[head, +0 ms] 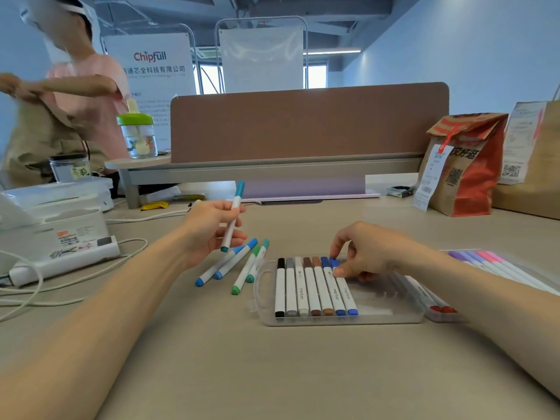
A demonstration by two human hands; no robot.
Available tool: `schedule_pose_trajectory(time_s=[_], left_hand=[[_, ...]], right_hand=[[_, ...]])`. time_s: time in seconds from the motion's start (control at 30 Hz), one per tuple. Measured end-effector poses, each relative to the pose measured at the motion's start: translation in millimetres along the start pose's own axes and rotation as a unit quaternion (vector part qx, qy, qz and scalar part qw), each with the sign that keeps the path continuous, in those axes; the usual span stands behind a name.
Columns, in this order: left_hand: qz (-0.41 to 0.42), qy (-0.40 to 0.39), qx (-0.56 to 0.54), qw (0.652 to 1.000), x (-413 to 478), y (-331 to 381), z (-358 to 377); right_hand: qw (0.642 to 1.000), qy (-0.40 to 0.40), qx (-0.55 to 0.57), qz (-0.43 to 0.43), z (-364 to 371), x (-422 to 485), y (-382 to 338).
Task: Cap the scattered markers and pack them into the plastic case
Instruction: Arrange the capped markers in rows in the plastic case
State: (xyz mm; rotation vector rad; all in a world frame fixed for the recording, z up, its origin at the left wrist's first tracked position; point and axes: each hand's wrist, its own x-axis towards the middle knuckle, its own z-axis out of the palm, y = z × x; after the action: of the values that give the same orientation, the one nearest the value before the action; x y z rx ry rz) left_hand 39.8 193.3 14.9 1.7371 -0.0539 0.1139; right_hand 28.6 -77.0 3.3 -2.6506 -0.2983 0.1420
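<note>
Hands [212, 228] [363, 256] grip two markers [233, 216]; case [394, 321] holds seven

Both arms in view from my end, bare to past the elbow. The left forearm [121, 286] comes in from lower left and angles up toward centre. The left hand [209, 228] has its palm turned partly toward the camera and its wrist bent slightly back. Its thumb and curled fingers grip a teal marker [232, 219], which is tilted with the upper end leaning right.

The right forearm [472, 286] enters from the right edge and runs up and left. The right hand [368, 253] is knuckles-up with the wrist low. I read its index fingertip and thumb as pinching the top end of a blue marker [345, 294]. The other fingers are curled under the palm, mostly hidden. The two hands are well apart.
</note>
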Motion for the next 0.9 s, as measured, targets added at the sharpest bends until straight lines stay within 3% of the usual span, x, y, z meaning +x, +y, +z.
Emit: schedule_pose_trajectory(time_s=[0.13, 0.23, 0.43, 0.67, 0.77, 0.83, 0.9], left_hand=[[0.005, -0.016, 0.022, 1.000, -0.8, -1.5, -0.8], [0.032, -0.047, 0.046, 0.997, -4.5, 0.2, 4.8], [0.071, -0.177, 0.047, 0.980, -25.7, 8.5, 34.7], [0.066, -0.207, 0.083, 0.973, -30.6, 8.3, 47.5], [0.110, -0.140, 0.174, 0.968, -22.2, 6.3, 42.5], [0.161, -0.036, 0.292, 0.942, -9.3, 1.1, 29.9], [0.159, 0.019, 0.392, 0.906, 3.5, -6.1, 10.9]], right_hand=[[1.000, 0.011, -0.021, -0.021, -4.4, -2.2, 1.2], [0.993, 0.033, 0.106, -0.050, -5.1, -3.5, -0.2], [0.946, 0.031, 0.305, -0.103, -1.4, -10.6, -21.1], [0.892, 0.046, 0.432, -0.121, 0.6, -12.3, -26.2], [0.887, 0.073, 0.449, -0.083, -9.4, -9.3, -21.3], [0.896, 0.078, 0.435, -0.038, -20.4, -7.5, -10.9], [0.915, 0.053, 0.400, 0.005, -29.0, -7.0, 1.3]])
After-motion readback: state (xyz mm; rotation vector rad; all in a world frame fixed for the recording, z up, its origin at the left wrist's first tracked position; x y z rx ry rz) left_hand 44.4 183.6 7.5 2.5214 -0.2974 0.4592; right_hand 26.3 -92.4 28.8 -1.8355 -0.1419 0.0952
